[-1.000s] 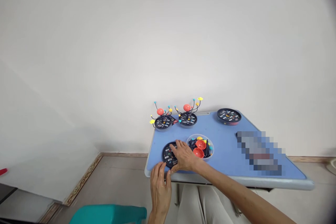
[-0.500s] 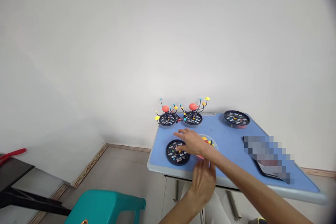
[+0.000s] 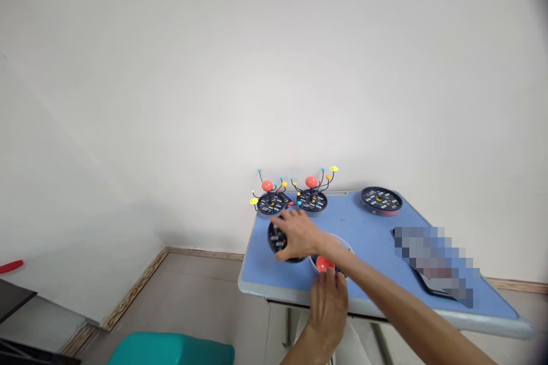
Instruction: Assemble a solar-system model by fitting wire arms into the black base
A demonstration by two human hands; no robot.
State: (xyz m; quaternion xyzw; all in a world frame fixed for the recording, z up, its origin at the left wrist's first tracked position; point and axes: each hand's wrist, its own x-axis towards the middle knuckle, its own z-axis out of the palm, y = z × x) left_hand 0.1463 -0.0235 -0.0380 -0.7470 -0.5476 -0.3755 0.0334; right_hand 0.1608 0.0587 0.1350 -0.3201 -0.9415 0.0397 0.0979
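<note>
Blue desk [image 3: 363, 222] seen w/ black disc base [image 3: 277, 242] gripped by R hand [image 3: 297, 234]. L hand [image 3: 328, 311] seen just beside clear bowl [image 3: 338, 245] w/ red half-sphere [image 3: 325, 264]; its grip can't be told.

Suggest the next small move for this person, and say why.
Probably the left hand should lift the red half-sphere out of the clear bowl. Its fingers are right at the bowl, while the right hand is occupied over the black disc base, and the two assembled solar-system models behind both carry a red ball.
</note>
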